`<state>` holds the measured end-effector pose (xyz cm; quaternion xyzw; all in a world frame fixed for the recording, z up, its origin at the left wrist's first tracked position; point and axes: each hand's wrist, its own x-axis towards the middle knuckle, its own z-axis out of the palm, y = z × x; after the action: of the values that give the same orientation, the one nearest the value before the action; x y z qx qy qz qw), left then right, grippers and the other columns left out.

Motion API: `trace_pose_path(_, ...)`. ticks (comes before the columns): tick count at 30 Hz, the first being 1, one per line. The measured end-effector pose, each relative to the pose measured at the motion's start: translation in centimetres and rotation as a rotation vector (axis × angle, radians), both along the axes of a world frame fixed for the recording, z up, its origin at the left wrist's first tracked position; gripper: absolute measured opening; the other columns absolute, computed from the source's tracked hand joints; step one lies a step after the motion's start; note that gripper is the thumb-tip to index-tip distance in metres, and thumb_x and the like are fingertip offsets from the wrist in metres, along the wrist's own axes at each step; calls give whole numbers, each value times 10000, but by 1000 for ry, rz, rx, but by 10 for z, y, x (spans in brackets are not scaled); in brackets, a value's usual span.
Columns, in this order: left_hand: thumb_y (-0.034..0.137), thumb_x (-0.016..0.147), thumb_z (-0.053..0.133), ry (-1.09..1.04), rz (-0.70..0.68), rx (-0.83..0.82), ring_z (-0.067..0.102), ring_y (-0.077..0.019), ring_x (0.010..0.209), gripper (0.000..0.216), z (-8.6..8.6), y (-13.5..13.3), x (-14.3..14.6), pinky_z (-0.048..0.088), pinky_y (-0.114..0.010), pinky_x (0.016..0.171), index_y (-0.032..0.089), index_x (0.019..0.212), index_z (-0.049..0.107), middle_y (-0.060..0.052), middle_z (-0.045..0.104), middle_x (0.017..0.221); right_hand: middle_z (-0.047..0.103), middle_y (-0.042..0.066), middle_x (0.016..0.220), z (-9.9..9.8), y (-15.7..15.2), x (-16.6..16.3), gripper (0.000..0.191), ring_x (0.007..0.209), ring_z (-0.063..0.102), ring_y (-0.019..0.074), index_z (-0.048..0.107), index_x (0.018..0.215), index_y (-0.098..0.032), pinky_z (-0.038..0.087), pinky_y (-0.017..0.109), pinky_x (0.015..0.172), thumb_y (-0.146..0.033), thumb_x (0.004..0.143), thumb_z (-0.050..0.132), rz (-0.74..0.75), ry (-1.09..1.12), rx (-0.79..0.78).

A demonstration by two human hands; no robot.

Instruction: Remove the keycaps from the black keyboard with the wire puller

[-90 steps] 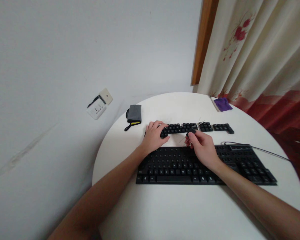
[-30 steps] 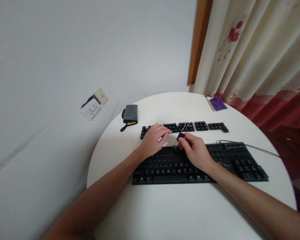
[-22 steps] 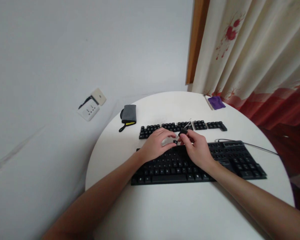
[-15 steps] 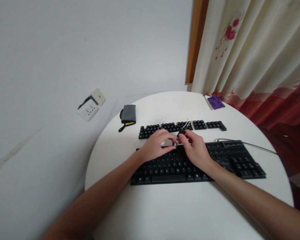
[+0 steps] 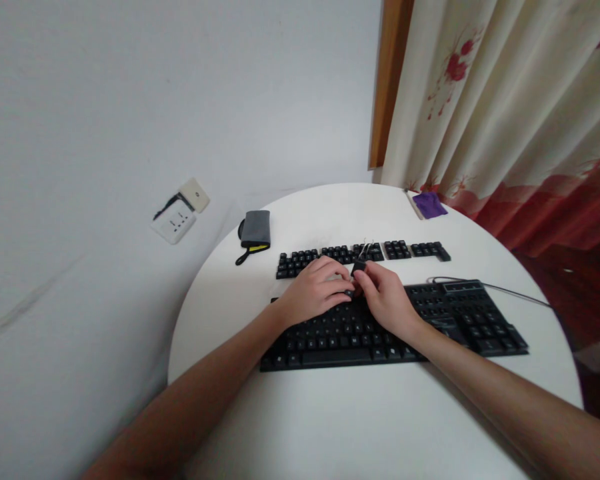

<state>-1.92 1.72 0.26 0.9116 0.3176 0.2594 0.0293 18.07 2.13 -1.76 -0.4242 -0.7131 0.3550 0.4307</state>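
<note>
A black keyboard lies in front of me, and part of its upper left is bare of keycaps. My right hand pinches the black handle of a wire keycap puller, whose thin wire prongs point up and away. Close beside it, my left hand is closed at the fingertips on a small dark keycap, mostly covered by the fingers. Both hands are over the keyboard's upper rows. Behind them, loose keycaps stand in grouped rows on the white table.
A grey pouch with a black loop is at the back left. A purple cloth lies at the back right. The keyboard's cable runs off the right edge. A wall with a socket borders the left, a curtain the right.
The puller has shifted slightly left and its prongs stand steeper. My left fingers have come down over the keycap, hiding more of it. The whole view has shifted slightly.
</note>
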Motion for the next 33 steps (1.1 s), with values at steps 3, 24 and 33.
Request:
trace_pose_path(3, 315, 944, 613, -32, -41, -4, 548, -216, 1052, 177, -1, -1, 2, 465, -381, 971, 206, 1042, 712, -73, 654, 1061, 515, -20, 619, -1, 1, 0, 325, 599, 484, 152, 448, 681, -220, 344, 273, 574, -324, 988, 468, 9, -17, 20)
trace_pose_path(24, 300, 905, 672, -147, -4, 10, 558, -224, 1016, 146, -8, 4, 2, 453, -420, 954, 200, 1009, 696, -77, 675, 1049, 622, -3, 632, 3, 0, 0, 288, 586, 574, 155, 561, 693, -203, 399, 260, 567, -328, 953, 550, 5, 37, -43)
trace_pose_path(33, 314, 926, 641, -125, -62, -4, 544, -234, 1069, 160, -8, 1, 3, 433, -423, 981, 217, 1041, 695, -78, 675, 1080, 591, 0, 598, 6, -2, -3, 325, 557, 551, 150, 543, 658, -205, 390, 264, 535, -334, 955, 521, 8, 93, -126)
